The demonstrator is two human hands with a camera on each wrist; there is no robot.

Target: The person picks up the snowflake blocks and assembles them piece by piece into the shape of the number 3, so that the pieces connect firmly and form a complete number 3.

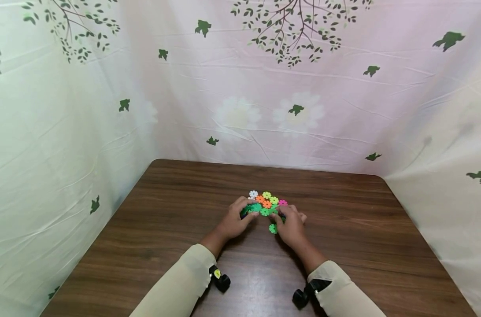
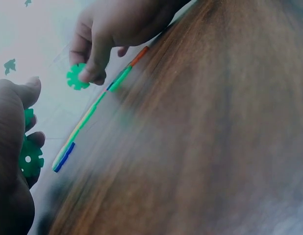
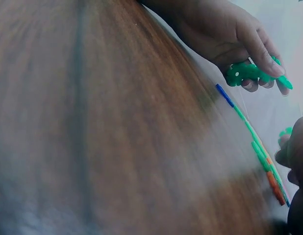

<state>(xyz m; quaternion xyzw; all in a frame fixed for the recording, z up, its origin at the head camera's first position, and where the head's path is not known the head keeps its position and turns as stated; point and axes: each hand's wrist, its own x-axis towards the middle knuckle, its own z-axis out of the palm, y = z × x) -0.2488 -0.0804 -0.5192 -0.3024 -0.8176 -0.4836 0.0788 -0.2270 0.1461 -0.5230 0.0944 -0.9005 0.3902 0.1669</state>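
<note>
My left hand [image 1: 233,221] holds a cluster of green notched plastic discs [image 3: 249,72] between thumb and fingers, above the table. To its right, my right hand [image 1: 293,226] pinches a single green notched disc [image 2: 74,77] between thumb and fingertips. Just beyond both hands lies a patch of flat flower-shaped discs, among them a white disc [image 1: 253,193], a yellow disc [image 1: 267,195], an orange disc [image 1: 267,204] and a pink disc [image 1: 283,202]. One more green disc [image 1: 273,228] lies on the near side, beside the right thumb.
A dark wood-grain table [image 1: 177,198] carries the discs near its middle. Blue discs [image 2: 66,157] show edge-on in the left wrist view. Behind and at both sides hangs a pale cloth [image 1: 240,79] printed with leaves. Black wrist cameras [image 1: 222,283] sit at both cuffs.
</note>
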